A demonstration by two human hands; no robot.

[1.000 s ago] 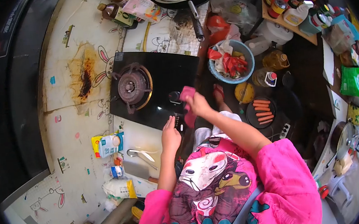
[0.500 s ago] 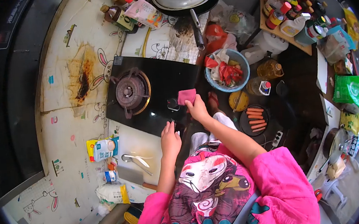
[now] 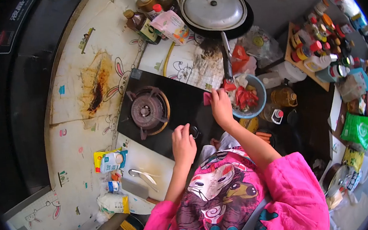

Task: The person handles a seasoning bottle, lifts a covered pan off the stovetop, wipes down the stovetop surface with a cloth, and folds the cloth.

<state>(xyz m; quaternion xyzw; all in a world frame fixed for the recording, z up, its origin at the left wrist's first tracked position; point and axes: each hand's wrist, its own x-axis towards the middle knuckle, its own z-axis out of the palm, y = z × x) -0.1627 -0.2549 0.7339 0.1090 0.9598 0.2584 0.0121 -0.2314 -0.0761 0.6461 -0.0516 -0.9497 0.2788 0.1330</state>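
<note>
A pink cloth (image 3: 207, 98) is in my right hand (image 3: 221, 108), at the right end of the black gas stove (image 3: 182, 95); much of the cloth is hidden behind the fingers. My left hand (image 3: 184, 144) lies by the stove's front edge with its fingers stretched out, beside a round black knob (image 3: 194, 132). Nothing shows in that hand. Left of both hands is the burner (image 3: 145, 111) with its pot supports.
A lidded pan (image 3: 214, 7) stands at the back, its handle pointing toward the stove. A blue waste bin (image 3: 261, 91) is close to my right hand. Sausages (image 3: 264, 137) lie below it. Bottles (image 3: 141, 24) and a spoon (image 3: 143, 177) are on the counter.
My right hand has moved with the cloth toward the stove's right back edge. My left hand has shifted slightly along the front edge. The view has moved too.
</note>
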